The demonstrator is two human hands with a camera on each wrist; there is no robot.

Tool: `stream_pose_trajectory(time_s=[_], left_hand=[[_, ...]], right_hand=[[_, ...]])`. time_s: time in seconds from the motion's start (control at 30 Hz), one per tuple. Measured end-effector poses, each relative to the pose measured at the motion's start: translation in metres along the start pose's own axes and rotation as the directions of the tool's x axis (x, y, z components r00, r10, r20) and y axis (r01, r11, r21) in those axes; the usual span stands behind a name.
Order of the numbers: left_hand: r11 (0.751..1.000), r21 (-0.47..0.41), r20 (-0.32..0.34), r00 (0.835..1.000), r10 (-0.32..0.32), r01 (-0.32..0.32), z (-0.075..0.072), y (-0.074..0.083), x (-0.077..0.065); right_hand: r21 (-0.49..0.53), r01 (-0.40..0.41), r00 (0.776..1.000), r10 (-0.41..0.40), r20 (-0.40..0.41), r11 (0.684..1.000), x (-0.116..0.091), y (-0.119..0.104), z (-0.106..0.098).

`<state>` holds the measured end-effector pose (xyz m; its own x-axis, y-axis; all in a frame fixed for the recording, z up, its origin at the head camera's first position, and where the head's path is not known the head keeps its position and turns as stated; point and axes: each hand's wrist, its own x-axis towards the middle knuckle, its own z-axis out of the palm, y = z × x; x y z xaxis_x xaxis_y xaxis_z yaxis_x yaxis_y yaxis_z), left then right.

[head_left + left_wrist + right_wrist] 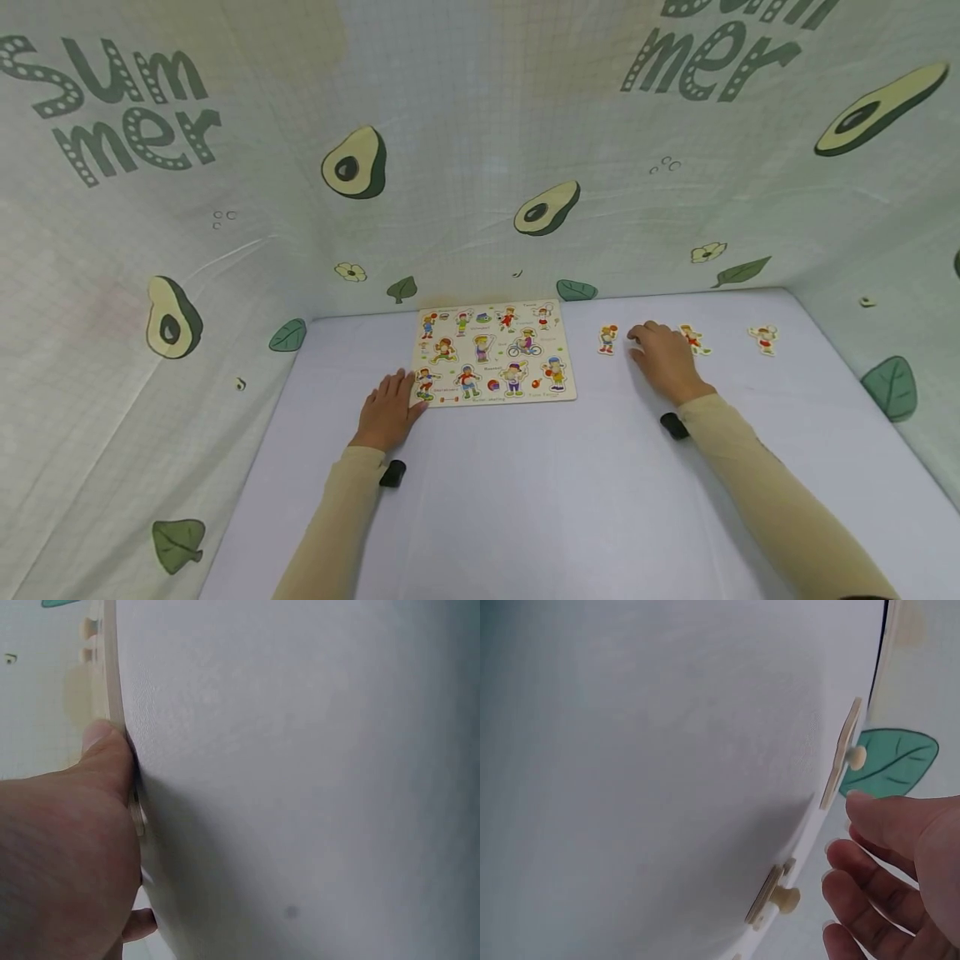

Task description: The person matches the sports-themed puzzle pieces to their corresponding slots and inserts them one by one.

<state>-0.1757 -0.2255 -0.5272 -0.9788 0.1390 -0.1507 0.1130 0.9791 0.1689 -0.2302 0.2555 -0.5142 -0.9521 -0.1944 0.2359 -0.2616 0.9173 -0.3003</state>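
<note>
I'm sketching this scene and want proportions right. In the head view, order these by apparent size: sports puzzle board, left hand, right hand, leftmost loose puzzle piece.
1. Sports puzzle board, the largest
2. Left hand and right hand: they look alike, so unranked
3. Leftmost loose puzzle piece, the smallest

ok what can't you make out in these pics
Wooden puzzle board: head view, smallest captions too tiny to read.
Knobbed puzzle pieces: right wrist view, printed faces hidden, seen edge-on.
Left hand: left wrist view, most fingers hidden behind the hand.
Right sleeve: head view, rest cut off by bottom edge.
</note>
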Motion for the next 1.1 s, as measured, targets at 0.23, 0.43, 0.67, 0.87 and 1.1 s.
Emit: stream_pose_trajectory(time_s=[0.23, 0.43, 0.67, 0.87, 1.1], left_hand=[[1.0, 0.015, 0.008, 1.0, -0.002, 0.002, 0.0, -0.001, 0.003], [1.0, 0.008, 0.002, 1.0, -0.006, 0.006, 0.001, 0.0, 0.002], [1.0, 0.005, 0.002, 1.0, -0.009, 0.009, -0.001, 0.001, 0.0], [1.0, 0.007, 0.006, 1.0, -0.011, 0.011, -0.002, 0.002, 0.0], [1.0, 0.01, 0.009, 1.0, -0.02, 0.019, -0.002, 0.002, 0.0]], right_hand=[[0.002, -0.002, 0.998, 0.002, 0.07, 1.0, 0.015, -0.005, 0.004], [-0.014, -0.01, 0.992, 0.012, 0.124, 1.0, 0.026, -0.01, 0.01], [-0.005, -0.03, 0.987, 0.03, 0.16, 1.0, 0.033, -0.015, 0.013], [0.009, -0.02, 0.988, 0.018, 0.153, 1.0, 0.039, -0.02, 0.015], [0.013, -0.003, 0.988, 0.001, 0.155, 1.0, 0.045, -0.022, 0.019]])
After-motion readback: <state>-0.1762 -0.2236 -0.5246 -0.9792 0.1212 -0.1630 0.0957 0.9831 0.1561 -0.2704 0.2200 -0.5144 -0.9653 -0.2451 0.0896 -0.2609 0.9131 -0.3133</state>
